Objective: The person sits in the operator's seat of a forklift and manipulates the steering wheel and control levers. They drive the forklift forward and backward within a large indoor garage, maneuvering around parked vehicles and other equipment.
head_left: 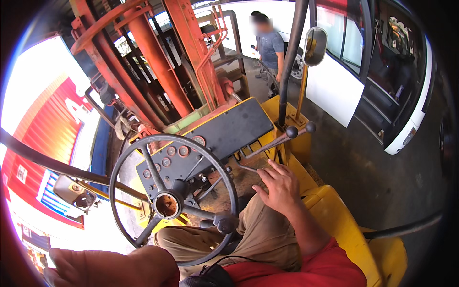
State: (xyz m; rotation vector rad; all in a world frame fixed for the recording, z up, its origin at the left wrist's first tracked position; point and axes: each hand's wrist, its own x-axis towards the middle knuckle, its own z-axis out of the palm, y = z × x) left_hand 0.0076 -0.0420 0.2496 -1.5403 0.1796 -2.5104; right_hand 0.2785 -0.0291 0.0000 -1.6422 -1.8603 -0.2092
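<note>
My right hand (278,187) hovers over or rests on my right thigh, holding nothing, its fingers loosely stretched toward two control levers (272,142) with round black knobs. It is apart from those knobs. Raised close to the camera at the lower left is my left hand (91,268), away from the steering wheel; its fingers are mostly cut off or hidden. A large black steering wheel (233,191) with a knob (225,223) on its rim stands over my legs. Behind it lies a dark dashboard (224,131) with several round gauges.
Ahead rises a red forklift mast (153,62). A person (270,45) stands beyond it, near a white vehicle with an open door (334,91). Mirrors hang at left (74,192) and right (315,46). Black posts and yellow body panels (342,229) surround my seat.
</note>
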